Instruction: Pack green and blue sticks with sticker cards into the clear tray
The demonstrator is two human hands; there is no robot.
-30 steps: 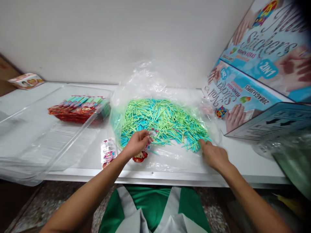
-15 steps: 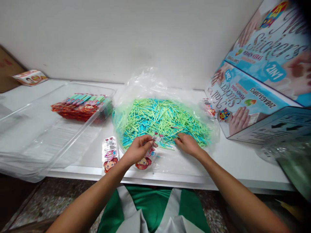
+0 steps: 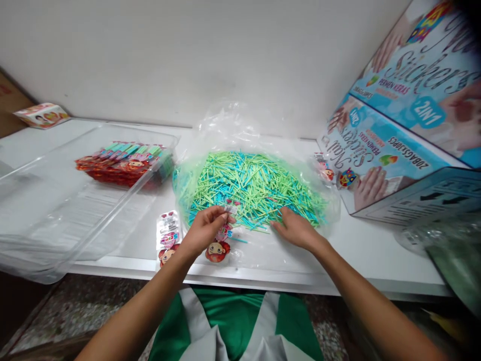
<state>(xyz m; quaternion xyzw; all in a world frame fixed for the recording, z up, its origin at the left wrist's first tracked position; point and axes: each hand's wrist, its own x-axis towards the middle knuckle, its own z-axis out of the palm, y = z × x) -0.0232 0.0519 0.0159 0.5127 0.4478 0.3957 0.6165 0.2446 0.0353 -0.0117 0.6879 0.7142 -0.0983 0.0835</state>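
My left hand is closed in a pinch on the upper part of a small printed packet with a red-haired cartoon character at its lower end. Beside that wrist lies a similar packet on the table. My right hand rests at the near edge of a heap of thin green and blue sticks. Its thumb and fingers are apart, and I see nothing held between them. The heap lies on a clear plastic bag. One loose blue stick lies near the held packet.
On the left, a clear plastic tray contains a row of filled packets. Large printed cartons stand at the right, with another packet against them. A small printed box sits at the far left by the wall.
My left hand has moved slightly left with the packet. My right hand has shifted a little, and its thumb and fingers have spread. The blue stick near the packet now shows more clearly.
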